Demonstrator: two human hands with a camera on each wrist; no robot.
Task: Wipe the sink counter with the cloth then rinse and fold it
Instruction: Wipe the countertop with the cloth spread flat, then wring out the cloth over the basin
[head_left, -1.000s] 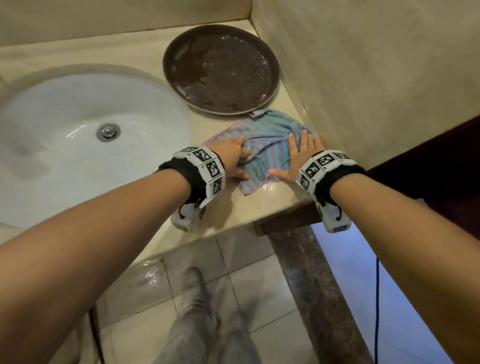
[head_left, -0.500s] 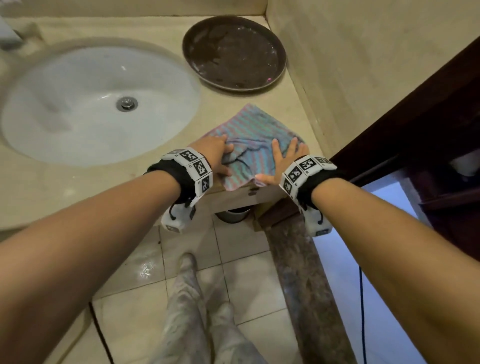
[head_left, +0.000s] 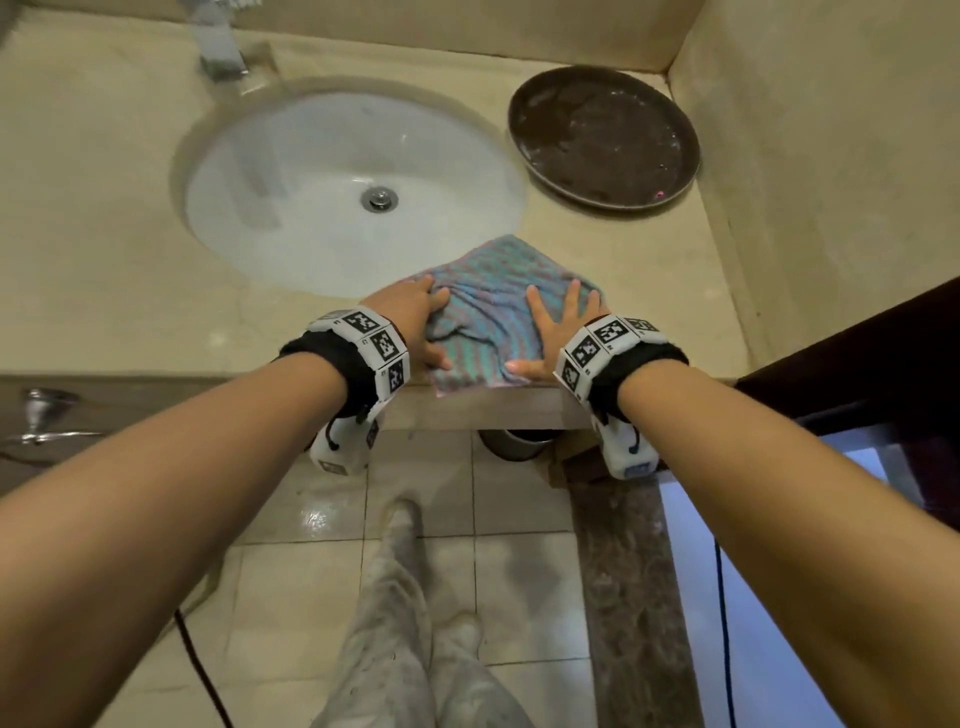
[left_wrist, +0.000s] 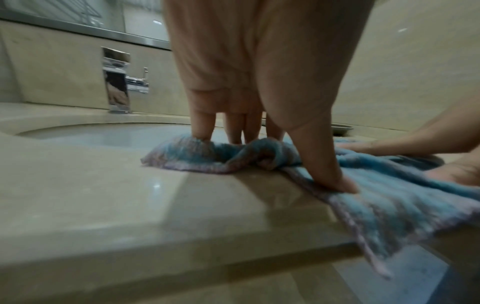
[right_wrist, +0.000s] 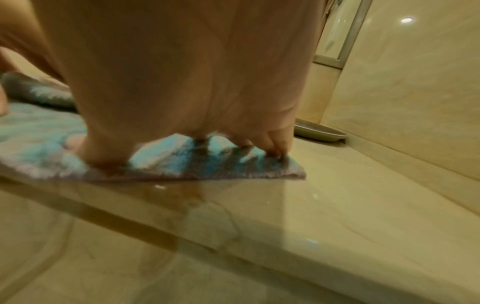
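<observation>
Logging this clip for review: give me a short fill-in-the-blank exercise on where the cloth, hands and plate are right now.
1. Both hands, left hand and right hand, press on the striped ____.
2. The cloth lies on the counter, one corner hanging over its front ____.
3. The brown plate sits to the ____ of the sink.

Missing words: cloth; edge; right
</observation>
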